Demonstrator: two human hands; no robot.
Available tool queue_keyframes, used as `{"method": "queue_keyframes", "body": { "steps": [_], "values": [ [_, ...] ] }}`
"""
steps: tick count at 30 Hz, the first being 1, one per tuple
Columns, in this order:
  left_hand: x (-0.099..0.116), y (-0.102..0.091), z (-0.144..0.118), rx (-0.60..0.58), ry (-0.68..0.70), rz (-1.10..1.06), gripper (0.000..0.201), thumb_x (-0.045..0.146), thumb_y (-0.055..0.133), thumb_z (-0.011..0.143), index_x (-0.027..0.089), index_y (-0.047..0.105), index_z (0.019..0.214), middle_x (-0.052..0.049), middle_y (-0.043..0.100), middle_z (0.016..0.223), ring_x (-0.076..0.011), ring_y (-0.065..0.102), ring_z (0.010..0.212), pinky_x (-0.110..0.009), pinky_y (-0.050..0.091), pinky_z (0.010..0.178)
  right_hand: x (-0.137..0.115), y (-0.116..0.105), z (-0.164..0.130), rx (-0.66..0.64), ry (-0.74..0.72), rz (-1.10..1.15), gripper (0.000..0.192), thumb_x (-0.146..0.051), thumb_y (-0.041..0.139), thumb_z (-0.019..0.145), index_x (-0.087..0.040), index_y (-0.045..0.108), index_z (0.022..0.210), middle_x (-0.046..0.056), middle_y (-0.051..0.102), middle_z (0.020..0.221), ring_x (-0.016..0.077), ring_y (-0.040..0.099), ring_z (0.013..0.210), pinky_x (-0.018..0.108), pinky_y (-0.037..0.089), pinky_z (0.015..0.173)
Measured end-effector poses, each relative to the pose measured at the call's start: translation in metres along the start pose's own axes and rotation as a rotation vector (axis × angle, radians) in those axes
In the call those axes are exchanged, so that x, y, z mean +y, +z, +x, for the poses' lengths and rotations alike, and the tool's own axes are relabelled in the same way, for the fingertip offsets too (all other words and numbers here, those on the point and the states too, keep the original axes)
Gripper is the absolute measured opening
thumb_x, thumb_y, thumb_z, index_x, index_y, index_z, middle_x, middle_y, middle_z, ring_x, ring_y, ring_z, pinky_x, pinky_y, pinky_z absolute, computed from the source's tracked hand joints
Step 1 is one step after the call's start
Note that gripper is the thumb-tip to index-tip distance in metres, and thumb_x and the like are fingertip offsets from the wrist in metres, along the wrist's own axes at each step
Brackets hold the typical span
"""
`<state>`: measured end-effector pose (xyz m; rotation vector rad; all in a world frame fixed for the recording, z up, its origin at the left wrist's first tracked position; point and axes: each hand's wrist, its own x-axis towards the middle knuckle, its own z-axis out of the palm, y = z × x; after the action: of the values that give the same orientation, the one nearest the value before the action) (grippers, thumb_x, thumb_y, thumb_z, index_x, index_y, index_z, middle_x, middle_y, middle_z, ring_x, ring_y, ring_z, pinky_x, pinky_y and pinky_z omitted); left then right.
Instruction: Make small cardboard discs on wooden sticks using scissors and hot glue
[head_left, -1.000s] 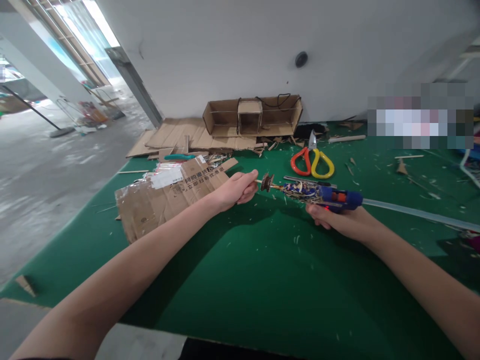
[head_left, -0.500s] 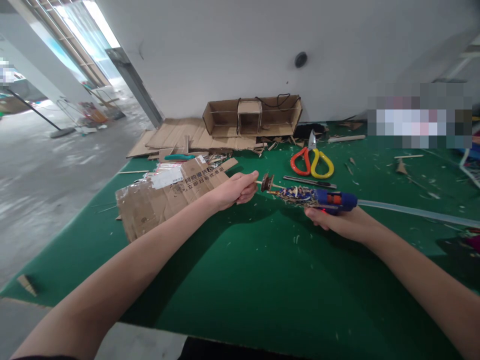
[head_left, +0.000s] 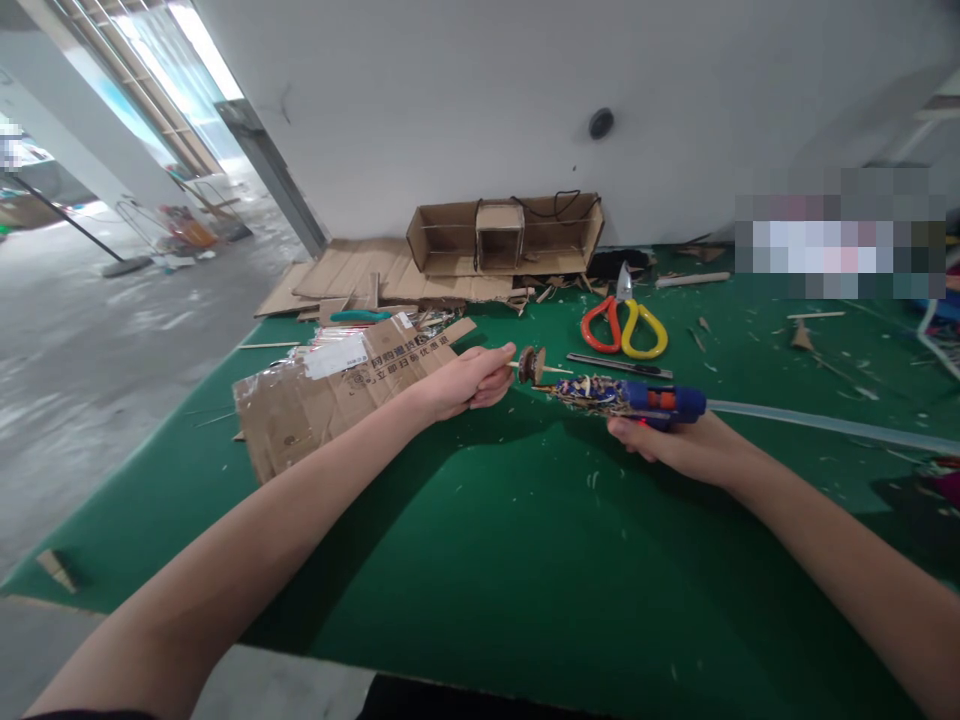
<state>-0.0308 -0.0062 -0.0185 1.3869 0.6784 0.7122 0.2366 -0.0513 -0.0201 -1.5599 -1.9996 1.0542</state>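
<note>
A small brown disc piece [head_left: 532,366] is sitting on a thin stick [head_left: 559,371], between the two hands and above the green table [head_left: 487,560]. I am seeing the left hand [head_left: 476,378] pinching the stick between thumb and fingers, the discs lying just beyond the fingertips. The right hand [head_left: 675,438] is gripping a blue glue gun [head_left: 600,395] by its handle; the nozzle is pointing toward the discs' lower edge, and I am unable to tell whether the two are touching. A red light is glowing near the right thumb, and a translucent glue stick [head_left: 810,418] is projecting from the gun's rear. Just behind the gun, a craft knife [head_left: 619,366] is lying flat; beyond it, red-and-yellow-handled scissors [head_left: 646,330] are resting. Beside the left forearm, a printed cardboard sheet [head_left: 300,430] is lying on the table. Farther back, a cardboard box with compartments [head_left: 562,240] is standing near the wall [head_left: 450,100].
</note>
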Motion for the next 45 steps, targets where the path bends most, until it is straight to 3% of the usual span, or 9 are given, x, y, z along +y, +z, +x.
{"method": "queue_keyframes", "body": {
  "steps": [4,17,26,45],
  "values": [
    [0.001,-0.001,-0.001,-0.019,0.004,-0.002,0.056,0.037,0.031,0.096,0.018,0.029,0.044,0.005,0.026,0.037,-0.0051,0.027,0.034,-0.024,0.017,0.040,-0.004,0.001,0.001,-0.016,0.085,0.037,0.041,-0.063,0.058,0.069,-0.023,0.057,0.061,0.001,0.057,0.053,0.0172,0.056,0.051,0.032,0.045,0.048],
    [0.002,-0.003,-0.002,-0.098,0.012,0.005,0.057,0.036,0.031,0.096,0.017,0.029,0.043,0.004,0.027,0.039,-0.0058,0.030,0.037,-0.023,0.023,0.042,-0.010,0.001,0.002,0.001,0.099,0.145,0.039,-0.060,0.063,0.067,-0.022,0.057,0.068,-0.001,0.052,0.049,0.0148,0.054,0.050,0.030,0.048,0.049],
    [0.009,0.001,-0.005,-0.055,-0.082,0.163,0.055,0.036,0.034,0.095,0.017,0.032,0.044,0.004,0.028,0.039,-0.0064,0.032,0.039,-0.022,0.027,0.044,-0.017,0.002,0.000,0.022,0.070,0.249,0.043,-0.063,0.067,0.061,-0.022,0.052,0.062,-0.003,0.047,0.046,0.0123,0.048,0.045,0.031,0.047,0.050],
    [0.005,0.005,-0.003,0.008,-0.060,0.199,0.055,0.036,0.036,0.094,0.018,0.031,0.043,0.005,0.027,0.038,-0.0060,0.030,0.037,-0.024,0.024,0.044,-0.001,0.005,-0.001,0.054,-0.019,0.274,0.039,-0.060,0.060,0.072,-0.021,0.057,0.071,-0.001,0.054,0.058,0.0109,0.048,0.047,0.030,0.048,0.053]
  ]
}}
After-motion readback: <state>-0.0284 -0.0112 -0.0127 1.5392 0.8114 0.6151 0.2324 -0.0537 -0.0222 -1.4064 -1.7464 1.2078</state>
